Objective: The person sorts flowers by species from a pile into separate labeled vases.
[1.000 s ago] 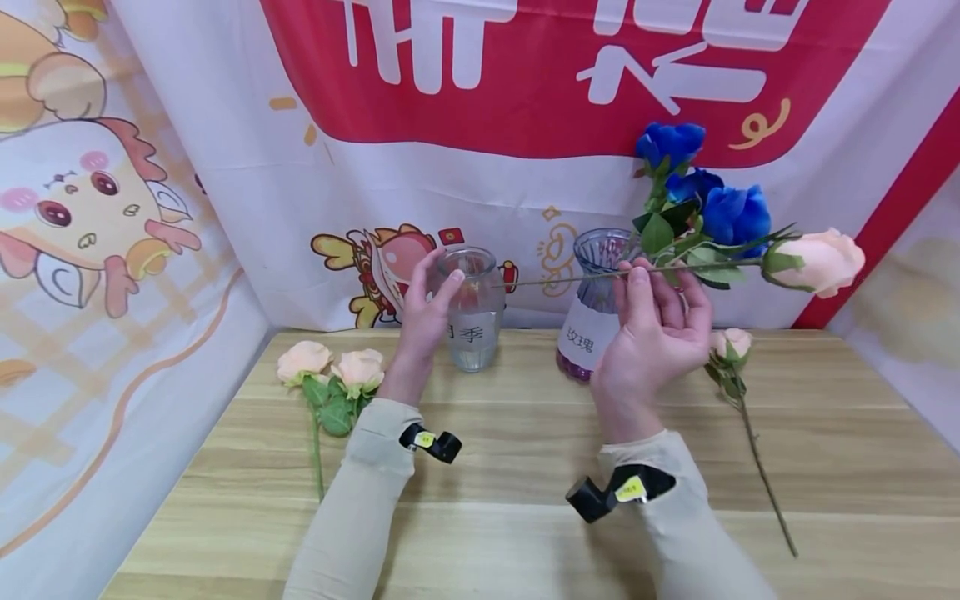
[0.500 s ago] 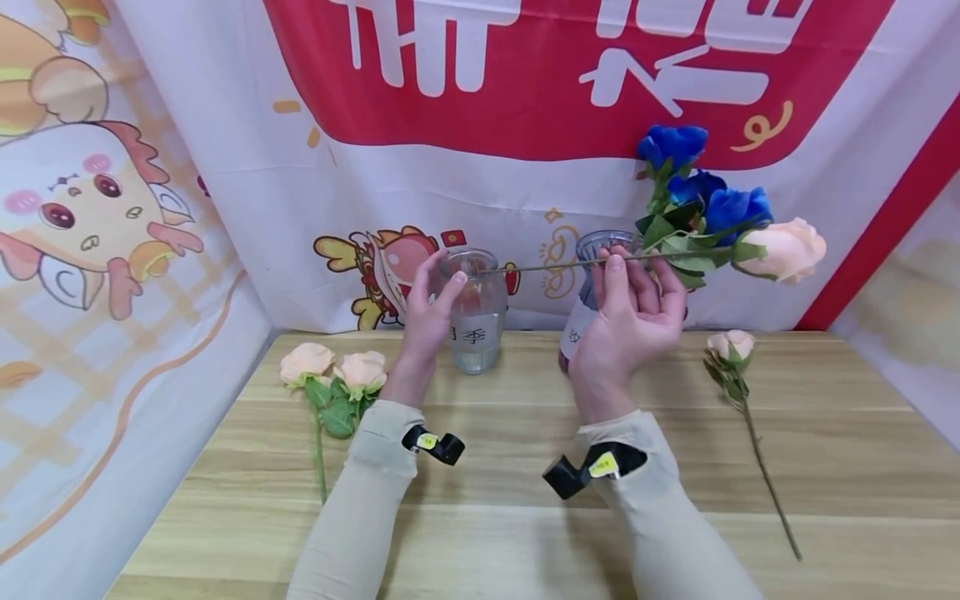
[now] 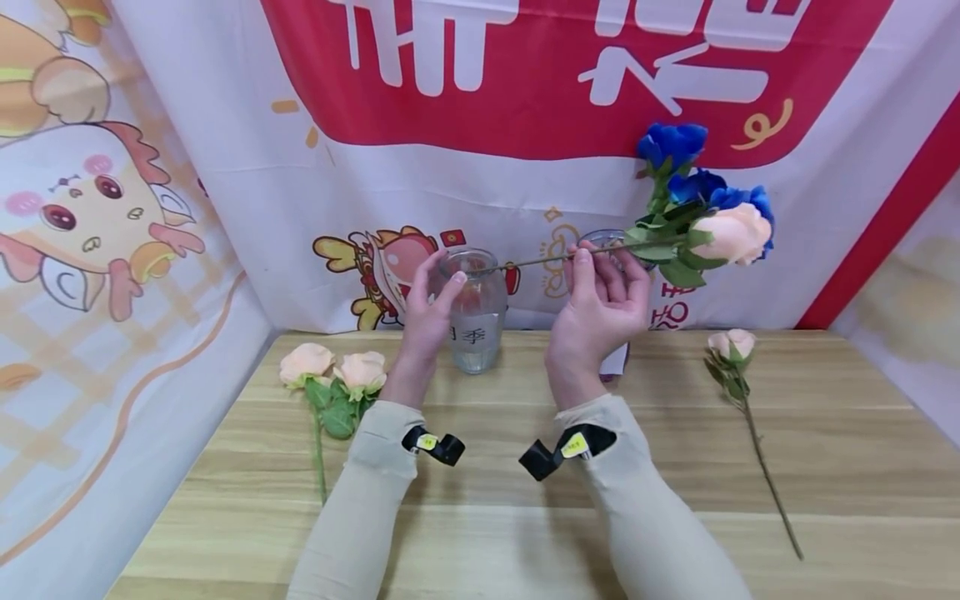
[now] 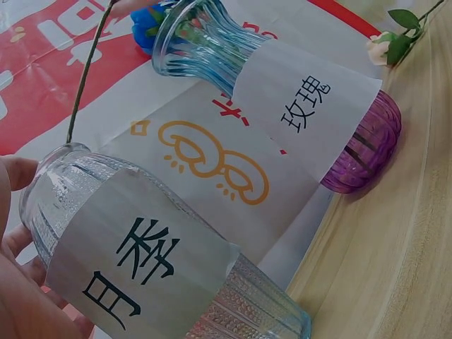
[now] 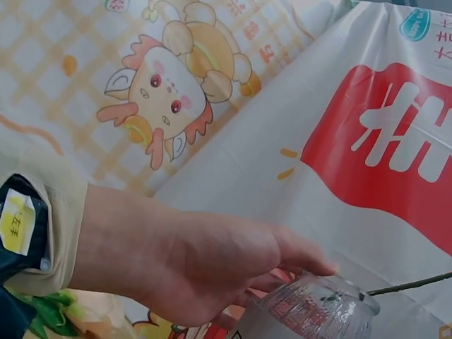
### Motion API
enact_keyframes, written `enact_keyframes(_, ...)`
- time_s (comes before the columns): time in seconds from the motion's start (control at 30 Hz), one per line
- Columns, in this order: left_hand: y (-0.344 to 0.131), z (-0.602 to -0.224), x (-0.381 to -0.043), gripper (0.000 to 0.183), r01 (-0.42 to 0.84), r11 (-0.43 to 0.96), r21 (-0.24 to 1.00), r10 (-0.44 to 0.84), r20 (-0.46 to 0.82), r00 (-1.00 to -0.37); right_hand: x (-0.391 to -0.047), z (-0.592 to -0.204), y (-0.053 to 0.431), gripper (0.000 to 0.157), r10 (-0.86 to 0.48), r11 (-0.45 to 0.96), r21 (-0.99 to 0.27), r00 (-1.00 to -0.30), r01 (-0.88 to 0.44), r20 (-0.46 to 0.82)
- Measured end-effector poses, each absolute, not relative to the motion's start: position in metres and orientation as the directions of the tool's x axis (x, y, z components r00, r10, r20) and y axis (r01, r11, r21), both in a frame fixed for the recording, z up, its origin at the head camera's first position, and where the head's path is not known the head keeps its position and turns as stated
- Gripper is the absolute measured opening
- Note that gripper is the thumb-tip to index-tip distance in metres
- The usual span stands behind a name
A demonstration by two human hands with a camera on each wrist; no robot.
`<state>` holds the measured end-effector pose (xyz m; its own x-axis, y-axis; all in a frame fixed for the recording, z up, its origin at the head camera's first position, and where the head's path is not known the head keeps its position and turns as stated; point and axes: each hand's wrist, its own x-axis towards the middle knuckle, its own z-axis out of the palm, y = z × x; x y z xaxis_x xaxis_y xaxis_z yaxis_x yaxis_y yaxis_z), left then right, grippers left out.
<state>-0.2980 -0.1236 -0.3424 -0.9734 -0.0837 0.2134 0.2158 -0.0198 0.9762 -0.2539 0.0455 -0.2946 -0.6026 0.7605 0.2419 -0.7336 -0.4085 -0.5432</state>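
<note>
My left hand (image 3: 429,321) grips a clear glass vase (image 3: 489,300) round its upper part, thumb near the rim. A white label with black characters (image 4: 145,261) is stuck on that vase. With thumb and fingertips, my right hand (image 3: 600,321) pinches the stem of a peach rose (image 3: 733,233), held nearly level with its bloom to the right. The stem's (image 5: 413,284) far end meets the mouth of the clear vase. Behind the right hand stands a blue-and-purple glass vase (image 4: 367,152), also labelled, holding several blue roses (image 3: 672,146); the hand partly hides it in the head view.
Two peach roses (image 3: 307,362) with green leaves lie on the wooden table (image 3: 480,517) at the left, partly behind the left forearm. Another peach rose (image 3: 731,343) lies at the right, stem towards the front. A printed cloth backdrop (image 3: 480,183) hangs right behind the vases.
My right hand has moved left with the peach rose, bringing its stem further over the clear vase's mouth. The left hand and the clear vase have stayed in place.
</note>
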Motion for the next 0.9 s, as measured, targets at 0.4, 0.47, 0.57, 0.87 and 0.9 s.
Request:
enact_keyframes(0.4, -0.123, -0.343, -0.297, 0.055, 0.225, -0.019, 0.974, -0.089, 0.223, -0.971, -0.275, -0.297, 0.034, 0.036, 0.702, -0.340, -0.640, -0.638, -0.690, 0.316)
enact_keyframes(0.47, -0.123, -0.343, -0.297, 0.055, 0.225, -0.016, 0.974, -0.092, 0.223, -0.971, -0.278, -0.297, 0.032, 0.038, 0.679, -0.340, -0.656, -0.658, -0.674, 0.325)
enact_keyframes(0.57, -0.122, -0.343, -0.297, 0.054, 0.223, -0.015, 0.975, -0.093, 0.221, -0.971, -0.284, -0.298, 0.029, 0.037, 0.648, -0.343, -0.673, -0.684, -0.655, 0.334)
enact_keyframes(0.87, -0.122, -0.343, -0.298, 0.056, 0.217, -0.012, 0.976, -0.098, 0.215, -0.972, -0.301, -0.304, 0.022, 0.039, 0.596, -0.314, -0.716, -0.717, -0.623, 0.362)
enact_keyframes(0.9, -0.122, -0.343, -0.298, 0.057, 0.219, -0.011, 0.976, -0.101, 0.217, -0.971, -0.302, -0.305, 0.021, 0.038, 0.588, -0.305, -0.727, -0.722, -0.616, 0.364)
